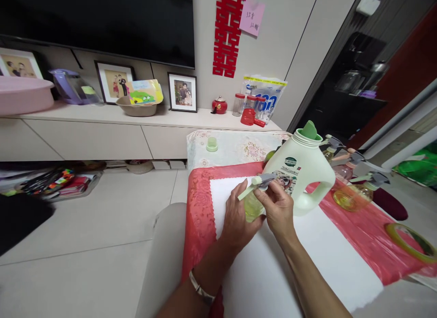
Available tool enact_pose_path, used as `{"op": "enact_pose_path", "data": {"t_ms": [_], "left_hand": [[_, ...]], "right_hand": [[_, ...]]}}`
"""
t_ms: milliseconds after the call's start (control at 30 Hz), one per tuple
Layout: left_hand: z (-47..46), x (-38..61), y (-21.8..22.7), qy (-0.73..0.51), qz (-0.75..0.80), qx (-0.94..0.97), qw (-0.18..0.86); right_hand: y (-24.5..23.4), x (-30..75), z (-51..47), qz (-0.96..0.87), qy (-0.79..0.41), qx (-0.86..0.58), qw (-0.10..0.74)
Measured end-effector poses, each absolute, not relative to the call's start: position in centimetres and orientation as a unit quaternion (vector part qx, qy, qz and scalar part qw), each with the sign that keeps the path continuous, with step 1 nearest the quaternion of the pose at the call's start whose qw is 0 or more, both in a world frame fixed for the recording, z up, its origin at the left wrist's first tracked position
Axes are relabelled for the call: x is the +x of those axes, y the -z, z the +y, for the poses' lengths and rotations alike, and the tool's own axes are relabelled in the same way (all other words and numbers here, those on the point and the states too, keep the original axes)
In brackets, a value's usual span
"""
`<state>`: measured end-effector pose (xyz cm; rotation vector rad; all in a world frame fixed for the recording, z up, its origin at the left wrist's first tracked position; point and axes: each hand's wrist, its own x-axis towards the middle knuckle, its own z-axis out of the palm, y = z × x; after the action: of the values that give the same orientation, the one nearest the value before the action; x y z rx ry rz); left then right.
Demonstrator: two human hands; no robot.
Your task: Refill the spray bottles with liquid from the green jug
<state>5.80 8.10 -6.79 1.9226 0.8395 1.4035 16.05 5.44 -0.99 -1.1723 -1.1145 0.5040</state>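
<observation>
My left hand [235, 217] is wrapped round a clear spray bottle [253, 207] with yellow liquid in it. At its top, the fingers of my right hand [278, 206] grip the grey and pale green spray head [263, 181]. The spray head sits at the bottle's neck; whether it is fully screwed down I cannot tell. Just behind my right hand stands a large pale green detergent jug [309, 165], uncapped, with a green spout showing in its mouth. A pale green cap [212, 144] lies on the flowered tablecloth, apart from both hands.
White paper [317, 245] covers part of a red cloth [198, 195] under my hands. To the right are several spray bottles [355, 197] and a roll of tape [411, 243]. Behind the table, a low cabinet [102, 138] bears framed photos, a basket and jars.
</observation>
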Motion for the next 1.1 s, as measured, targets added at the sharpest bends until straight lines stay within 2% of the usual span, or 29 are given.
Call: {"op": "enact_pose_path", "data": {"t_ms": [133,433,767,1100], "left_hand": [[7.9,5.9,7.1,-0.553,0.256,0.746,0.268],[7.7,6.3,7.4,-0.532,0.285,0.748,0.275],[7.8,6.1,7.1,-0.55,0.248,0.747,0.279],[7.7,6.1,7.3,-0.538,0.269,0.743,0.292]], "right_hand": [[1.1,16.0,5.5,-0.51,-0.209,-0.527,0.647],[1.8,17.0,5.3,-0.531,-0.214,-0.514,0.639],[2.0,16.3,5.9,-0.486,-0.208,-0.48,0.7],[2.4,17.1,5.4,-0.535,-0.17,-0.484,0.671]]}}
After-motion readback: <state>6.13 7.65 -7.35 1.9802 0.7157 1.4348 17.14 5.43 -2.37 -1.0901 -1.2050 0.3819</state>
